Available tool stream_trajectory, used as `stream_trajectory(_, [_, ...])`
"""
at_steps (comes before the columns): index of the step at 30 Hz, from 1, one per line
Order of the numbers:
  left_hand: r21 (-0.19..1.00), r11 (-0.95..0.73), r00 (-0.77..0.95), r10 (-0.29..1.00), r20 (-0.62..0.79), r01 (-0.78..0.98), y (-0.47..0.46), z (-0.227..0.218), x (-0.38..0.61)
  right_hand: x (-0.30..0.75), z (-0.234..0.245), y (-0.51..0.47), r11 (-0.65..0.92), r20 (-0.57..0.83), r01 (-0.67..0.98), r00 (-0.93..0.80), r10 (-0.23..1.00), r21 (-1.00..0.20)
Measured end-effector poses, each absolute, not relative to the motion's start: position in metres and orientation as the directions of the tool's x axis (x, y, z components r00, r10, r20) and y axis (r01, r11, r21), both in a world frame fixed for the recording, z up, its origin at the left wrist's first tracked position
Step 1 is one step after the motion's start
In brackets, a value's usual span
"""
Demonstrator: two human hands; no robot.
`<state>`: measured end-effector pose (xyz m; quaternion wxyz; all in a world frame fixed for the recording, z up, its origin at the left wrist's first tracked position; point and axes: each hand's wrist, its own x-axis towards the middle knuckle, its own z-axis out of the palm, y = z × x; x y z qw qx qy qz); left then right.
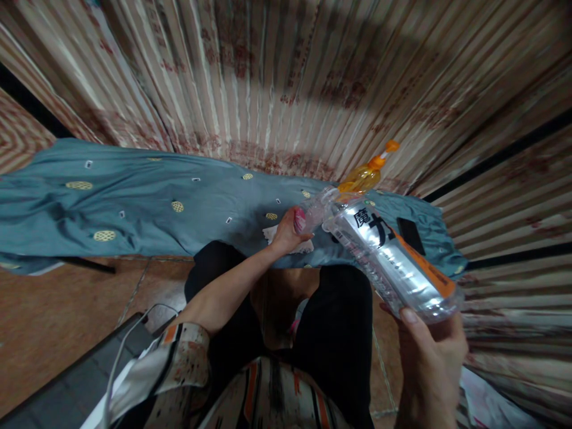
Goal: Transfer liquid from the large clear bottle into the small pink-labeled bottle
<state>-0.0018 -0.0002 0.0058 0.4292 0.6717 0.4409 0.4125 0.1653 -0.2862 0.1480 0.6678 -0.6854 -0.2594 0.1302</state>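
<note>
My right hand (429, 351) grips the bottom of a large clear plastic bottle (393, 262) with a silver and orange label, tilted so its open mouth points up and left. My left hand (288, 229) is closed round a small pink item (299, 220) next to a smaller clear bottle (319, 208), which sits at the big bottle's mouth. Just behind them stands an orange spray bottle (366, 173). Under my left hand lies a white scrap of paper or cloth (272, 233).
A blue-green patterned cloth (134, 202) covers a low surface across the middle. A dark phone-like object (410, 235) lies on its right end. Striped curtains (286, 77) hang behind. A tiled floor (53, 310) and a white cable (129, 339) lie at the left.
</note>
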Motion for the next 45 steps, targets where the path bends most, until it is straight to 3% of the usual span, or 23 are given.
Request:
stream_trajectory(14, [0.938, -0.281, 0.257, 0.940, 0.227, 0.201, 0.003, -0.003, -0.001, 0.165, 0.150, -0.284, -0.003, 0.127, 0.149, 0.851, 0.510, -0.989])
stream_trajectory(20, [0.939, -0.249, 0.259, 0.948, 0.185, 0.239, 0.001, 0.001, 0.000, 0.166, 0.147, -0.286, 0.011, 0.162, 0.185, 0.827, 0.539, -0.983])
stream_trajectory(27, [0.933, -0.292, 0.255, 0.937, 0.237, 0.208, 0.002, -0.003, -0.001, 0.169, 0.142, -0.290, 0.041, 0.198, 0.213, 0.798, 0.570, -0.976])
stream_trajectory(45, [0.941, -0.275, 0.267, 0.938, 0.219, 0.195, 0.002, -0.004, 0.000, 0.165, 0.150, -0.285, -0.007, 0.138, 0.166, 0.843, 0.520, -0.986])
